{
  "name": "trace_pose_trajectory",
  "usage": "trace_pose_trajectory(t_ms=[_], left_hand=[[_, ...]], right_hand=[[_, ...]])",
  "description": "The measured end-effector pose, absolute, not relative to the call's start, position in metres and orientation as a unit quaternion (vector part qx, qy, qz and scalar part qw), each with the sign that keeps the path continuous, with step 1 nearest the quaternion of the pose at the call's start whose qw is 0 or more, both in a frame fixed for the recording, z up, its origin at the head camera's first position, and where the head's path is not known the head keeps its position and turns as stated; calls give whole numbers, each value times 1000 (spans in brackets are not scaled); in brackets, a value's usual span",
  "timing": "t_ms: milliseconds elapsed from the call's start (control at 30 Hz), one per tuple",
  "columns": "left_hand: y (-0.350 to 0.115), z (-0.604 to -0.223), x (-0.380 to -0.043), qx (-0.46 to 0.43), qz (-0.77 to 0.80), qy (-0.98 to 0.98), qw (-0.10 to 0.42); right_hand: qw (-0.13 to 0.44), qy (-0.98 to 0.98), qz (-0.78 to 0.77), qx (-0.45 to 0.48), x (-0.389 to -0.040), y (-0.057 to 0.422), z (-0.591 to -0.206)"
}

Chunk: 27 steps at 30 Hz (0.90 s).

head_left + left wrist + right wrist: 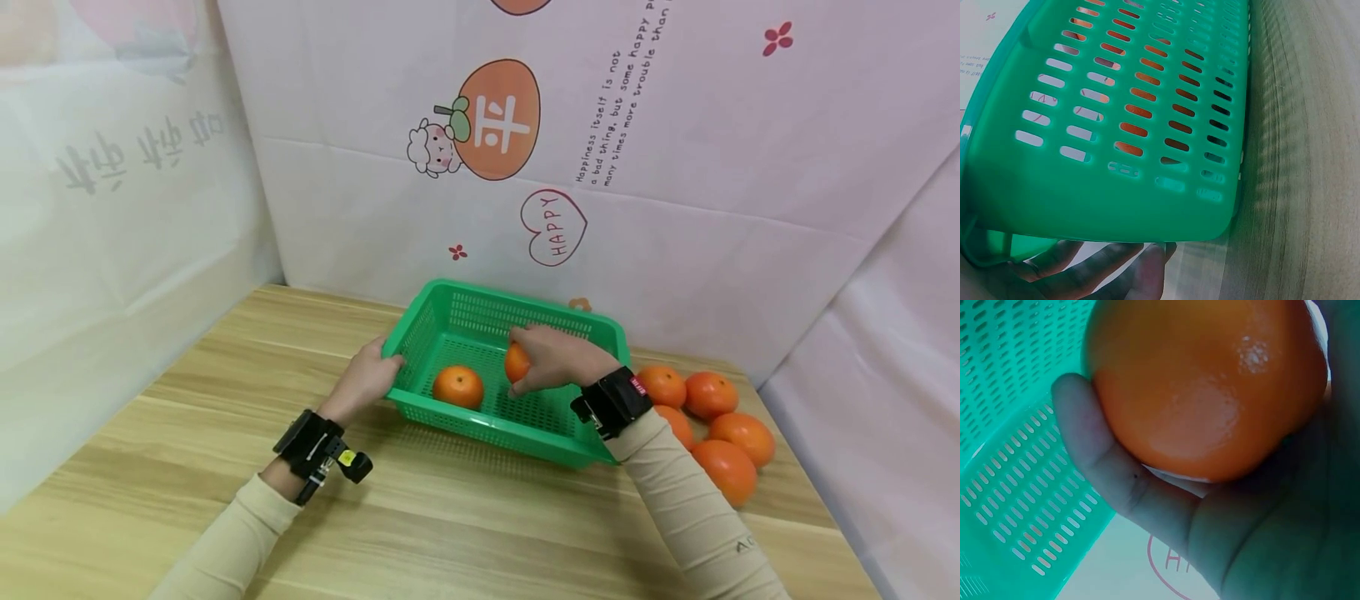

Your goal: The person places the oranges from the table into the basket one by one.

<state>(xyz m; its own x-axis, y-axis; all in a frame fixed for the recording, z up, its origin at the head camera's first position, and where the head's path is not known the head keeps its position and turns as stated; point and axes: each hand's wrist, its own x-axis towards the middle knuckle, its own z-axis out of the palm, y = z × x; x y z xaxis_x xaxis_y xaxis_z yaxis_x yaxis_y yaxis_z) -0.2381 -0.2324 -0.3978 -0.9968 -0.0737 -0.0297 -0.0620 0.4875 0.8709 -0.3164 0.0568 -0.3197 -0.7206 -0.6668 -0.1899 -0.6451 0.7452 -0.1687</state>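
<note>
A green plastic basket (517, 429) with slotted walls stands on the table. My left hand (367, 379) grips its left end at the rim; in the left wrist view the fingers (1104, 269) curl at the basket's edge. Over the inside of the basket, my right hand (555, 357) holds a smooth, glossy orange (1204, 387), the thumb (1085, 425) curved along its side. That same fruit shows partly behind the hand in the head view. Another orange (458, 387) lies on the basket floor, left of the held one.
Several more oranges (724, 472) are grouped on the table to the right of the basket, partly behind my right forearm. A printed white cloth (360, 200) hangs close behind the basket. The wooden table (442, 517) stretches in front and to the left.
</note>
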Motion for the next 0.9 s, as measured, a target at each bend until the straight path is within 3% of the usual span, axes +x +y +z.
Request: trace_pose_trajectory(t_ms=[900], left_hand=[[-233,-399,-238,36,-506,-862,8]], right_hand=[[123,926,-40,-356,-333,46,-335]])
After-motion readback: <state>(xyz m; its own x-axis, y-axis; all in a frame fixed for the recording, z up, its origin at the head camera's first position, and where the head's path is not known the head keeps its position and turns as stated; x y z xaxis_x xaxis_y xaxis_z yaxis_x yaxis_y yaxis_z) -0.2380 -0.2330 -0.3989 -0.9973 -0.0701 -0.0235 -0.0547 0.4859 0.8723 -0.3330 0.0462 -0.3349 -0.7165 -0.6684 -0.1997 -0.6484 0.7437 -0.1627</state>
